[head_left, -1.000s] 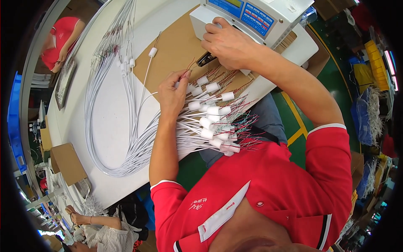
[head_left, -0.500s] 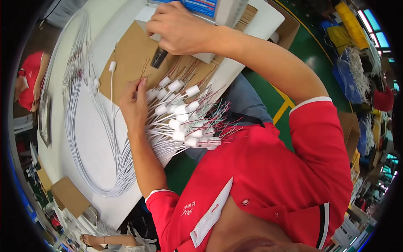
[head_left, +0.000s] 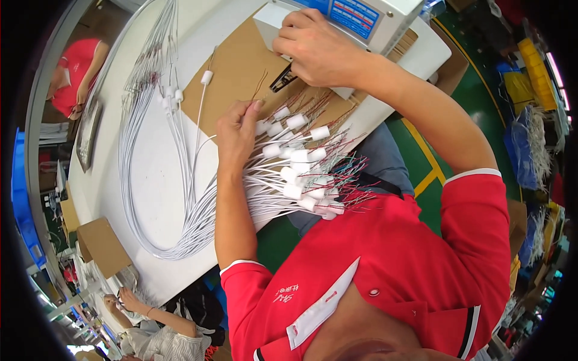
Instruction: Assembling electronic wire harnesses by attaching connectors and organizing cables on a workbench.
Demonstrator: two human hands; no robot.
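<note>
Thumb and fingers of my left hand [head_left: 239,129] are closed in a pinch on a white cable, whose thin brown wires [head_left: 261,84] stick up past the fingertips. Just to the right, my right hand [head_left: 319,51] is closed around a small black two-pronged tool [head_left: 283,78] that looks like tweezers. Its tips point toward the wires, with a small gap between. Below and right of my left hand lies a bundle of white cables [head_left: 180,240], with white cylindrical sleeves [head_left: 299,156] and loose red, brown and pale green wire ends.
Brown cardboard [head_left: 232,63] lies on the white table [head_left: 162,198]. A lone sleeved cable [head_left: 206,77] rests across it. A machine with a blue panel [head_left: 355,18] stands beyond my right hand. Other people in red [head_left: 78,78] and striped clothing [head_left: 159,337] are at the left.
The view has shifted, so the scene sits farther right. The black tool has turned, and its two prongs now show apart. My left hand keeps its pinch on the wired cable.
</note>
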